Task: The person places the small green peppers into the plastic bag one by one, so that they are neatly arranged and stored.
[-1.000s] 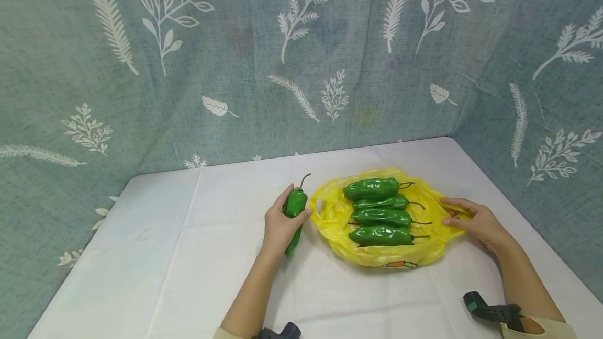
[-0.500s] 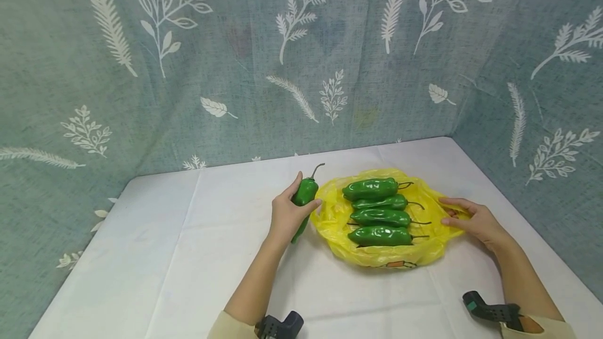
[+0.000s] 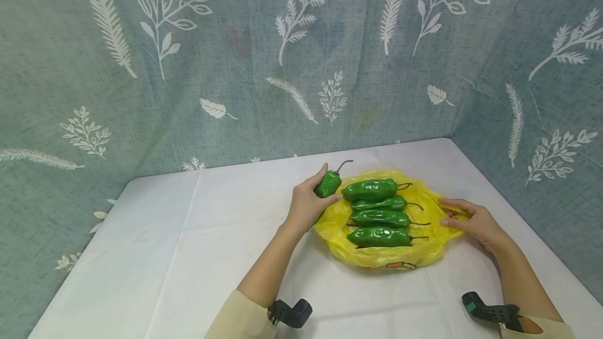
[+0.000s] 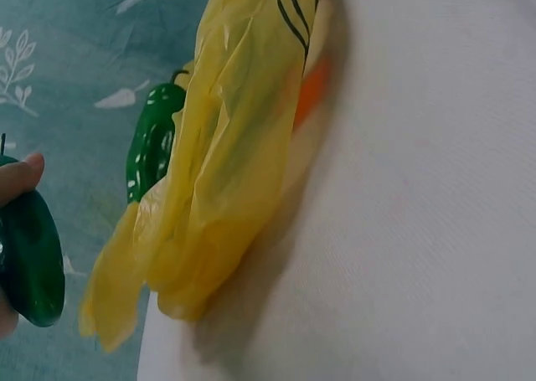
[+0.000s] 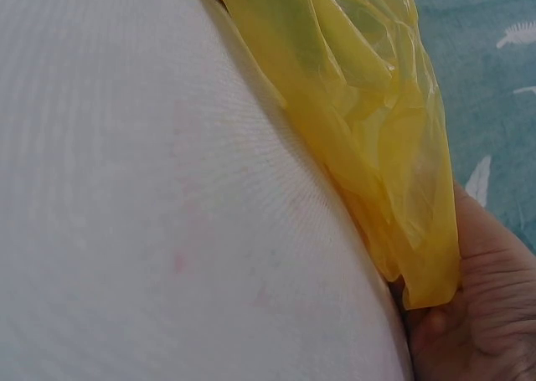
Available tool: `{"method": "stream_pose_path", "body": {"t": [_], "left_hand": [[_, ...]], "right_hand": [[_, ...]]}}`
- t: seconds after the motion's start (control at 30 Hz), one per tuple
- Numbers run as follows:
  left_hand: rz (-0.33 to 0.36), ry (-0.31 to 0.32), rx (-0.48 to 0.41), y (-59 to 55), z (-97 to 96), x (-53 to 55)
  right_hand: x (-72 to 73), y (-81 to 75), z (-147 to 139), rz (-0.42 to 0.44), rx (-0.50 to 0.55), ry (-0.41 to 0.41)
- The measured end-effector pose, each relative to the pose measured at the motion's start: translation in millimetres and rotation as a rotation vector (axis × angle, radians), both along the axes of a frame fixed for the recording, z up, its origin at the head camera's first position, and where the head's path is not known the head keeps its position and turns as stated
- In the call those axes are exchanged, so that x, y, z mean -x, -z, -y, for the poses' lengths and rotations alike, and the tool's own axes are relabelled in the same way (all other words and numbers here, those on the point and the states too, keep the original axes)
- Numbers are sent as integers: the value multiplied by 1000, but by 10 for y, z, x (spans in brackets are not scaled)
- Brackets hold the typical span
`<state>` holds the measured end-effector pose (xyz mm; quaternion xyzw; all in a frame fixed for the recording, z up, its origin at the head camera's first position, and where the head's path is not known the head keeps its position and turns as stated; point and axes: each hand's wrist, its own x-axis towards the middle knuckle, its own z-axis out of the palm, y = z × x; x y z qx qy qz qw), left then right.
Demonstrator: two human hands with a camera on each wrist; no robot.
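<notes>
My left hand (image 3: 308, 205) grips a green pepper (image 3: 328, 184) with its curled stem pointing up and right. The hand is over the left edge of a yellow plastic bag (image 3: 336, 242), which lies spread on the table. Several green peppers (image 3: 380, 218) lie side by side in the bag, most stems toward the right. At the bag's right end my right hand (image 3: 478, 224) pinches the plastic between thumb and fingers. In the left wrist view the held pepper (image 4: 33, 260) appears apart from the bag (image 4: 226, 172). The right wrist view shows the bag's edge (image 5: 427, 264) against the hand (image 5: 477, 314).
A white cloth (image 3: 226, 255) covers the table. Behind and beside it hangs a blue-green curtain (image 3: 264, 109) with white leaf prints. Black camera straps (image 3: 499, 312) sit on both wrists.
My left hand has carried the pepper up and to the right, from beside the bag to over its left edge. The right hand keeps its place on the bag.
</notes>
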<state>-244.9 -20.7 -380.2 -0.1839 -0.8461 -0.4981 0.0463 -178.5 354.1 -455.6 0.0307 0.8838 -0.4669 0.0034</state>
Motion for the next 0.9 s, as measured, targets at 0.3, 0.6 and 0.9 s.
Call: {"method": "stream_pose_path", "body": {"t": [0.3, 0.6, 0.9], "left_hand": [[-24, 58, 86, -18, -259, 94], [9, 146, 131, -20, -543, 133], [43, 144, 86, 24, -761, 113]], "right_hand": [[20, 12, -4, 0, 6, -10], [4, -1, -28, -21, 33, -19], [-3, -4, -34, -21, 46, -19]]}}
